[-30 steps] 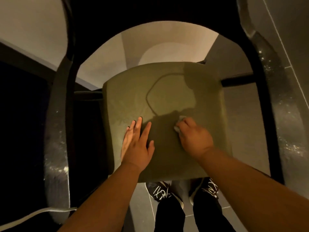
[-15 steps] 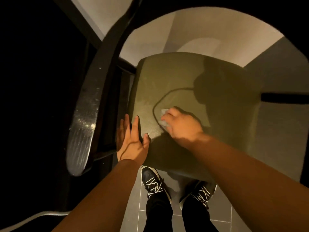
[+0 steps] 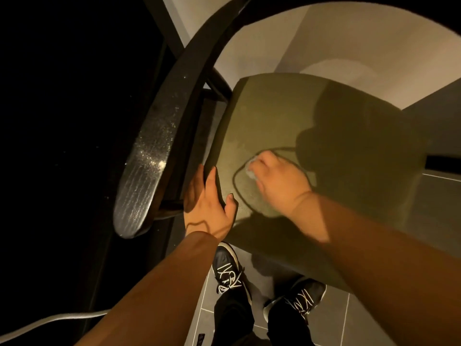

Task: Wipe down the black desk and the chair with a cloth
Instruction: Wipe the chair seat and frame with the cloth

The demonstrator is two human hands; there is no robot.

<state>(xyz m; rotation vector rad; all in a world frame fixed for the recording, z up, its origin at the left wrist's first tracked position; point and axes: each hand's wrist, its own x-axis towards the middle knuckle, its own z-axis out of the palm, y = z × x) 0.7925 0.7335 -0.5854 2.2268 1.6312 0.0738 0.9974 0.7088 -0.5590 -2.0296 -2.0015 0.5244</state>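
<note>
Head view: the person stands over the chair's olive seat [image 3: 274, 116], which fills the middle of the picture with its front edge nearest the shoes [image 3: 229, 273].

The right hand [image 3: 277, 181] sits on the seat's near-left part, fingers curled into a fist around a small pale cloth [image 3: 250, 168]. Only a bit of the cloth shows, on the far-left side of the knuckles, pressed to the cushion. The hand is blurred, so the grip cannot be read more closely.

The left hand [image 3: 207, 208] lies against the seat's left edge. Its fingers are straight and point away from the person along that edge, and its thumb is spread onto the top. It looks to be bracing the chair and holds no cloth.

The coming stroke turns on this: most of the seat lies beyond and to the right of the cloth, so a wipe would run away from the body or rightward.

The dark armrest [image 3: 147, 166], speckled with pale dust, lies just left of the left hand. Its long axis runs from near to far and curves right at the far end. The cloth-bearing hand is the farther of the two from it.

The left side of the picture is too dark to make out the desk.
</note>
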